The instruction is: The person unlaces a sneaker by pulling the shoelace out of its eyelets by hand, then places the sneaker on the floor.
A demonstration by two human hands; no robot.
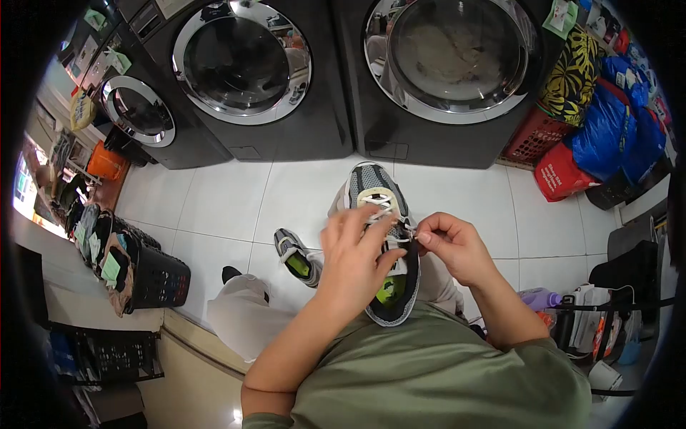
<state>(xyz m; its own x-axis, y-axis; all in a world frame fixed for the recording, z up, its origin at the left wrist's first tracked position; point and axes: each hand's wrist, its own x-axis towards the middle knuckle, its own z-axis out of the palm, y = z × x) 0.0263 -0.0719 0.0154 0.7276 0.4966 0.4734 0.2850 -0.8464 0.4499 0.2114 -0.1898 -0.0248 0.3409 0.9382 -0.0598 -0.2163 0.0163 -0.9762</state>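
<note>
in the head view, the right hand (457, 249) has its grip pinched on the white shoelace (381, 202) of a grey shoe (412, 272), which sits at the person's lap, toe toward the washing machines (443, 139). the left hand (350, 261) spreads blurred above the laces, so whether its grip clamps a strand i cannot tell.

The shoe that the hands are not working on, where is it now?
In the head view, that shoe is on the white tiled floor, just left of the left hand, near the left trouser leg.
</note>
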